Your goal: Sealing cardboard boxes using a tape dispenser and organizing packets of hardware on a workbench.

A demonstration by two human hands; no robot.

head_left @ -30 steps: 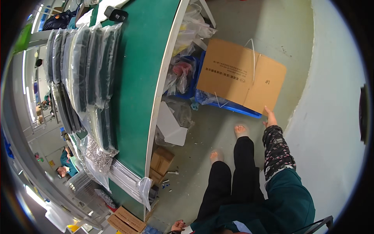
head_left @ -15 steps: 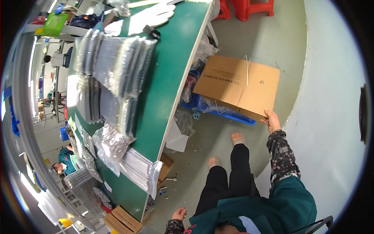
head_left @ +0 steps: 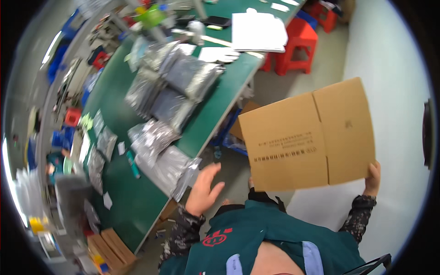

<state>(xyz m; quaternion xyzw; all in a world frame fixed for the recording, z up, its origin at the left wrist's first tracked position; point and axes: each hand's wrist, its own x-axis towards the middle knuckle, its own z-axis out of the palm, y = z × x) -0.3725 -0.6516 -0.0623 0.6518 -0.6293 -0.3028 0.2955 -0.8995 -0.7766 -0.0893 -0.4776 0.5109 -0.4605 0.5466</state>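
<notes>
A flattened cardboard box (head_left: 288, 142), brown with printed lines, hangs in front of my body. My right hand (head_left: 373, 178) is closed on its lower right corner. To the left of the box, my left hand (head_left: 202, 190) is raised with fingers apart and nothing in them, close to the table's edge. Clear plastic bags (head_left: 172, 169) lie on the green table (head_left: 126, 195) just beside that hand. Farther up the table are stacked grey packs (head_left: 176, 87) wrapped in clear plastic.
Red plastic stools (head_left: 300, 43) stand beyond the box, by the table's far end. White gloves (head_left: 217, 54) and a white stack of sheets (head_left: 259, 32) lie on the table. A blue crate (head_left: 231, 137) sits under it. The white wall (head_left: 401, 137) runs along my right.
The flattened box has come up from above the blue crate to in front of me, held by my right hand. My left hand has risen toward the table edge and opened. The view has turned.
</notes>
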